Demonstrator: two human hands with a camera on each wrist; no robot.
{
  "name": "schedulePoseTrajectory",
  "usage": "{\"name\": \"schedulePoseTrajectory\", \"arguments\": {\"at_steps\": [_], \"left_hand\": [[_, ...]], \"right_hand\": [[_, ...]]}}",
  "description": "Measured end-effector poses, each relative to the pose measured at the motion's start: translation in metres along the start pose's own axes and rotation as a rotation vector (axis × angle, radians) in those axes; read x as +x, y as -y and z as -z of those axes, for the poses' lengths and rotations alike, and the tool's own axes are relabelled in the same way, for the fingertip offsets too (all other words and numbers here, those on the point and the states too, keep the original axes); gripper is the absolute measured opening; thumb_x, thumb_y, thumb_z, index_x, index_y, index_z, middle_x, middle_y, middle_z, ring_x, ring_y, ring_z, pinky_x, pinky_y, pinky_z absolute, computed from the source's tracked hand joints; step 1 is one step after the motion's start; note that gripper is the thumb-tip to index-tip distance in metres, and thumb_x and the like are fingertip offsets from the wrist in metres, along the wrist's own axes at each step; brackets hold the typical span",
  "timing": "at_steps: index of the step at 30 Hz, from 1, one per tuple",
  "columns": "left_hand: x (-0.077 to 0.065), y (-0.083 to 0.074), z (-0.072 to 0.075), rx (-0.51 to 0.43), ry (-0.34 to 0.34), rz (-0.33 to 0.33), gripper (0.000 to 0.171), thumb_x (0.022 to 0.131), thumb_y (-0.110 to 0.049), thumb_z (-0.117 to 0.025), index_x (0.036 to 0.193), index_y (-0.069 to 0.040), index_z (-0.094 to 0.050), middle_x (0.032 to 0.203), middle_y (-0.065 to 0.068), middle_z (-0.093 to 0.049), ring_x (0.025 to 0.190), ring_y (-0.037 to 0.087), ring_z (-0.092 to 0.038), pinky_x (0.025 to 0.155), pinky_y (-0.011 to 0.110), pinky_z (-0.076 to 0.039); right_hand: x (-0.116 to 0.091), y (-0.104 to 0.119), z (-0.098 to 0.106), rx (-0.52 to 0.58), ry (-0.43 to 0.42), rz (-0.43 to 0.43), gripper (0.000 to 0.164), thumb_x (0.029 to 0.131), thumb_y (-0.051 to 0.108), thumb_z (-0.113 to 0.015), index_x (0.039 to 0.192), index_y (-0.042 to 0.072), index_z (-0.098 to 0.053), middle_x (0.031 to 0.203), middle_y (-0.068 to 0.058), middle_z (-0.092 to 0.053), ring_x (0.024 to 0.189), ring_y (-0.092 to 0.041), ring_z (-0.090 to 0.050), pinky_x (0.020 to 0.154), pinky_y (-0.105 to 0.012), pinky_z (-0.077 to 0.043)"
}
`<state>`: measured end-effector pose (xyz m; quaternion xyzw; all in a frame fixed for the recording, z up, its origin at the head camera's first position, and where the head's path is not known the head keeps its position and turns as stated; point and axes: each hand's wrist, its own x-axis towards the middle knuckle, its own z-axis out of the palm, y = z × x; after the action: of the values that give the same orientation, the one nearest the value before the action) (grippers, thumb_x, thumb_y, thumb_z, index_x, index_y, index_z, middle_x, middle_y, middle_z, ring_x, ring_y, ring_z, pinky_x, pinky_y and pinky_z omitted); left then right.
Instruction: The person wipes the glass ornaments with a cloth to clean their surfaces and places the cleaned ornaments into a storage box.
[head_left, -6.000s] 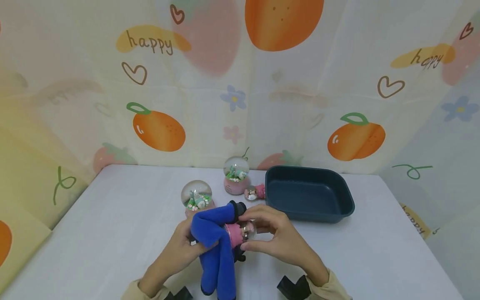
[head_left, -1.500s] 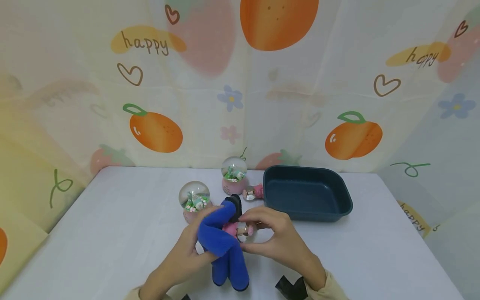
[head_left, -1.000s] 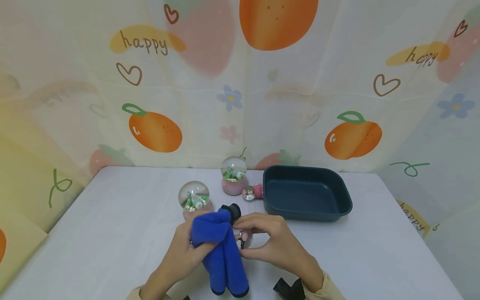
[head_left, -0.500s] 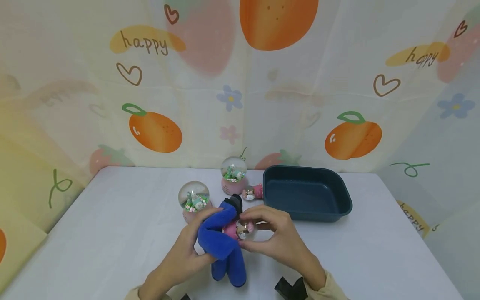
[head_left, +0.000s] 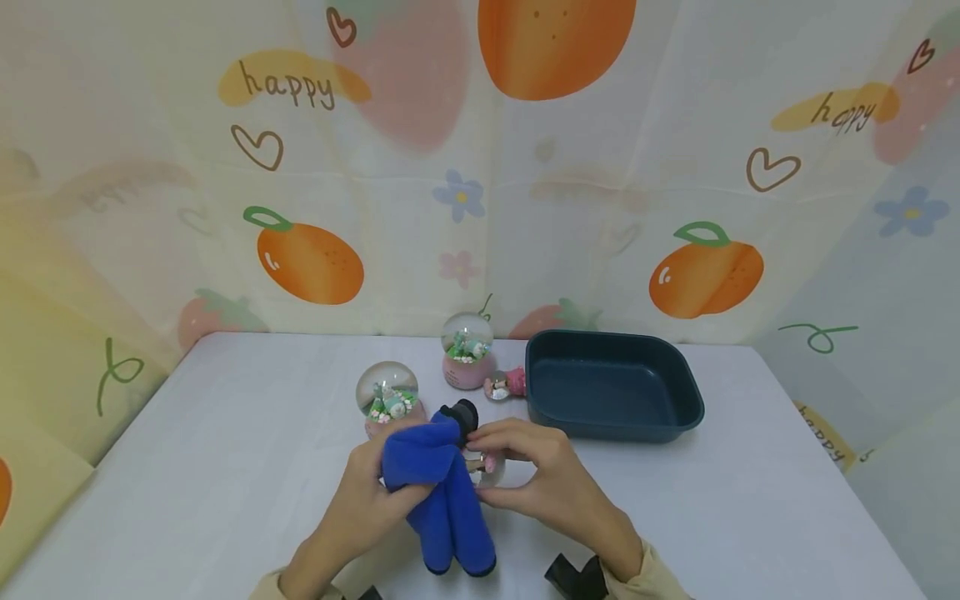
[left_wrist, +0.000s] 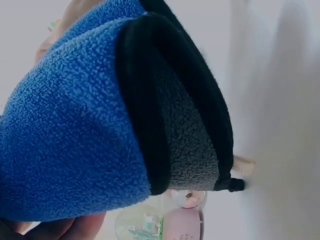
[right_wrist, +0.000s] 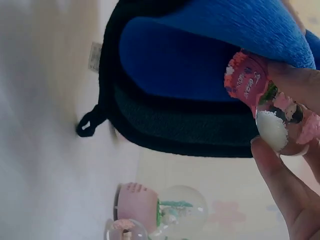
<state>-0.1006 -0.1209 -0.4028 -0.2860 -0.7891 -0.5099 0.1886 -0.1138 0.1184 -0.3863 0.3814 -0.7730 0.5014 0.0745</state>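
Observation:
My left hand (head_left: 371, 479) grips a blue towel (head_left: 444, 508) with black edging, folded so that its legs hang down in front. In the left wrist view the towel's grey underside (left_wrist: 187, 135) shows between the black edges. With thumb and fingertips, my right hand (head_left: 558, 475) holds a small snow globe (right_wrist: 280, 125) by its clear dome. Its pink base (right_wrist: 246, 77) points into the fold of the towel, and blue cloth lies right against it. From the head view the towel hides most of that base.
Two larger snow globes (head_left: 467, 350) (head_left: 387, 396) with pink bases stand behind the hands. Another small snow globe (head_left: 504, 384) lies on its side against a dark teal rectangular tub (head_left: 615, 429). All are on a white-covered table (head_left: 210, 467), with a printed curtain behind.
The towel and small globe have swung back and forth between the hands, the towel now lower and left of half a second ago. Both grips stay; the other globes and the tub have not moved.

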Motion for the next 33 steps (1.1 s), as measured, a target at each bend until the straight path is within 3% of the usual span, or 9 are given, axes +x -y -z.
{"name": "schedulePoseTrajectory", "arguments": {"at_steps": [3,7,11,15,18,20,26,29,33], "left_hand": [[0.000,0.001,0.003,-0.031,0.032,0.068,0.053,0.079,0.003,-0.074,0.129,-0.006,-0.056,0.118,0.012,-0.070,0.107,0.007,-0.065,0.089,0.028,-0.055],[0.001,0.002,0.006,-0.118,0.170,0.154,0.055,0.087,-0.005,-0.071,0.137,-0.014,-0.049,0.125,0.006,-0.065,0.109,0.009,-0.062,0.092,0.028,-0.053],[0.001,0.002,0.004,-0.172,0.278,0.195,0.058,0.089,-0.012,-0.071,0.140,-0.021,-0.046,0.127,0.000,-0.062,0.111,0.012,-0.062,0.095,0.028,-0.051],[-0.001,0.003,0.001,-0.220,0.336,0.171,0.056,0.087,-0.010,-0.071,0.138,-0.019,-0.048,0.122,0.001,-0.066,0.107,0.011,-0.065,0.092,0.028,-0.053],[-0.002,0.003,0.001,-0.218,0.318,0.113,0.052,0.085,-0.005,-0.072,0.132,-0.015,-0.052,0.116,0.004,-0.069,0.103,0.010,-0.066,0.088,0.029,-0.055],[-0.002,0.003,0.001,-0.203,0.271,0.089,0.046,0.085,-0.002,-0.071,0.127,-0.012,-0.056,0.113,0.006,-0.070,0.101,0.009,-0.066,0.086,0.029,-0.055],[-0.001,0.001,0.003,-0.156,0.154,0.109,0.038,0.086,0.003,-0.068,0.122,-0.007,-0.060,0.111,0.009,-0.071,0.103,0.006,-0.064,0.089,0.028,-0.053],[-0.001,0.000,0.003,-0.157,0.153,0.132,0.039,0.086,0.002,-0.068,0.123,-0.006,-0.059,0.113,0.010,-0.070,0.103,0.006,-0.064,0.089,0.028,-0.053],[0.000,-0.001,0.005,-0.187,0.223,0.199,0.045,0.089,-0.006,-0.069,0.130,-0.013,-0.055,0.119,0.005,-0.067,0.107,0.008,-0.063,0.092,0.028,-0.052]], "right_hand": [[0.000,0.000,0.002,0.004,0.000,-0.022,0.048,0.073,0.000,-0.085,0.117,0.011,-0.069,0.122,-0.007,-0.068,0.113,-0.020,-0.066,0.085,-0.027,-0.058],[0.000,-0.001,0.004,-0.002,-0.022,-0.047,0.053,0.071,0.000,-0.087,0.119,0.013,-0.068,0.120,-0.005,-0.069,0.111,-0.016,-0.065,0.085,-0.026,-0.057],[0.000,-0.002,0.005,-0.007,-0.003,-0.022,0.053,0.070,-0.003,-0.086,0.118,0.012,-0.069,0.118,-0.005,-0.071,0.110,-0.016,-0.067,0.086,-0.026,-0.057],[-0.001,-0.003,0.006,-0.021,0.053,0.059,0.048,0.073,0.000,-0.085,0.117,0.010,-0.069,0.117,-0.004,-0.071,0.112,-0.017,-0.067,0.090,-0.028,-0.057],[0.000,-0.003,0.007,-0.043,0.083,0.127,0.047,0.075,0.003,-0.085,0.118,0.010,-0.069,0.117,-0.003,-0.072,0.113,-0.017,-0.066,0.096,-0.030,-0.055],[0.001,-0.003,0.008,-0.054,0.087,0.168,0.046,0.075,0.003,-0.085,0.118,0.009,-0.069,0.117,-0.005,-0.072,0.112,-0.018,-0.067,0.098,-0.032,-0.054],[0.000,-0.002,0.010,-0.041,0.104,0.174,0.045,0.076,0.000,-0.083,0.119,0.008,-0.069,0.119,-0.006,-0.072,0.114,-0.019,-0.067,0.098,-0.032,-0.053],[0.000,-0.002,0.011,-0.030,0.109,0.156,0.046,0.076,0.001,-0.083,0.119,0.009,-0.069,0.121,-0.006,-0.071,0.111,-0.015,-0.067,0.090,-0.028,-0.056],[0.001,-0.003,0.013,-0.014,0.100,0.127,0.045,0.076,0.003,-0.083,0.119,0.009,-0.068,0.123,-0.006,-0.070,0.107,-0.014,-0.066,0.079,-0.025,-0.057]]}}
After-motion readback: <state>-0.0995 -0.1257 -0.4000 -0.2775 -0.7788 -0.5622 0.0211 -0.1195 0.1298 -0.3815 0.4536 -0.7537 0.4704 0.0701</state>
